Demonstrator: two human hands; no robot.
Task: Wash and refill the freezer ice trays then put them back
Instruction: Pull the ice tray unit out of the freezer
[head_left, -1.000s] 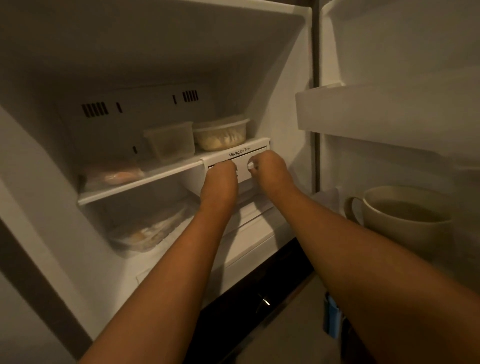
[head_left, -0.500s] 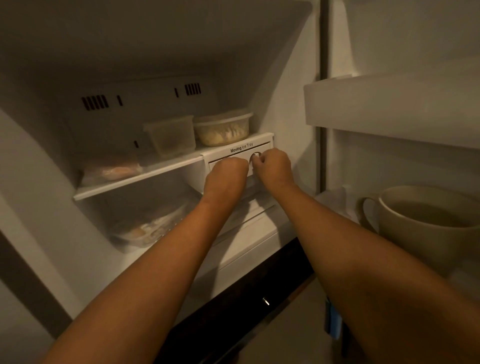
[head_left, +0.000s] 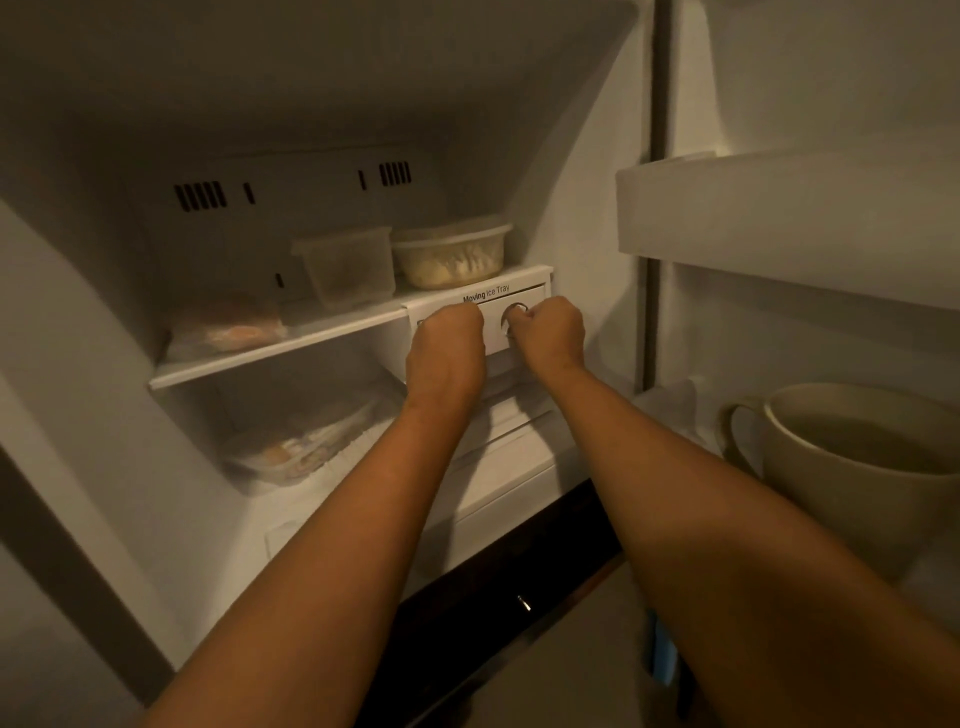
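White plastic ice tray panel (head_left: 511, 301), lettered "Moving Ice Tray", mounted under the right end of the freezer shelf (head_left: 270, 358), deep inside a dim, open freezer compartment. On the shelf just above the panel, a round tub (head_left: 449, 254) of pale food, with a square clear tub (head_left: 345, 265) just beside it on the left; further left, a wrapped packet (head_left: 228, 330) lying flat. Below the shelf, on the freezer floor, a frosted bag of food (head_left: 301, 447). Slotted vents across the back wall. To the right, the open door, with a white door shelf (head_left: 779, 208) up high and a pale mug (head_left: 857, 467) standing on the ledge beneath. Against half a second earlier, hardly any change: both hands at the same spots on the panel front. Left hand (head_left: 447, 348) balled against the panel's left half, fingers curled under and hidden, so impossible to tell whether clamped on anything. Right hand (head_left: 550, 332) at the right dial (head_left: 511, 314), thumb and fingers curled together and pinching its rim, part of the round dial showing just left of the knuckles.
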